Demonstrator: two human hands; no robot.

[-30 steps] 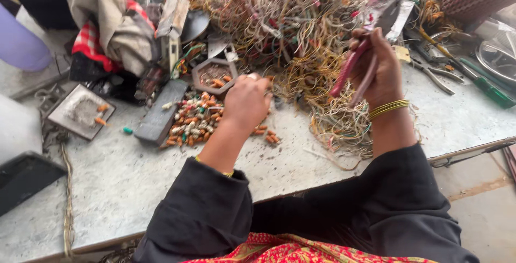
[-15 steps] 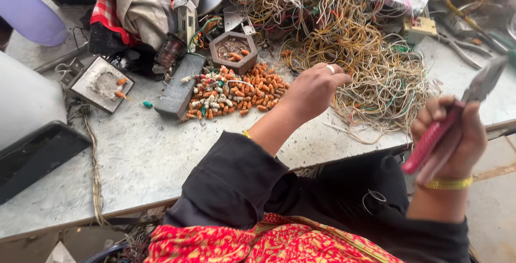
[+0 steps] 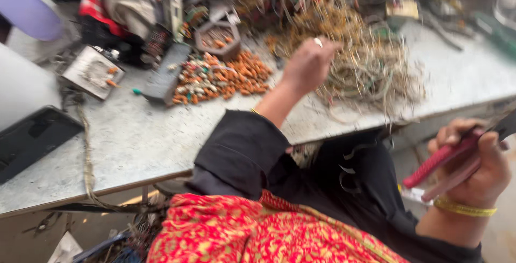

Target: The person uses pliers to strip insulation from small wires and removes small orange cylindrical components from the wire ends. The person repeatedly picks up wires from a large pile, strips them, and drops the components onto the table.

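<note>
- The whole view is smearing with motion blur, so single strands in the wire tangle [image 3: 355,64] are running together, and the tools at the far right of the table are showing only as dim streaks.
- The jaws of the pliers [image 3: 457,153] are running off the right edge, so only the red handles are showing clearly.
- The left hand [image 3: 307,66] is reaching out over the table with its fingers curled loosely down into the near edge of the wire tangle; whether they are gripping any strand is too blurred to tell.
- The right hand [image 3: 475,163] is hanging off the table's near edge, above the lap, its fingers wrapping tight around the pliers' handles.
- A heap of orange and white wire caps [image 3: 220,80] is lying just left of the left hand's fingers, with a hexagonal dish [image 3: 217,40] beyond it.
- The grey table [image 3: 161,139] is lying scuffed and dusty beneath everything.
</note>
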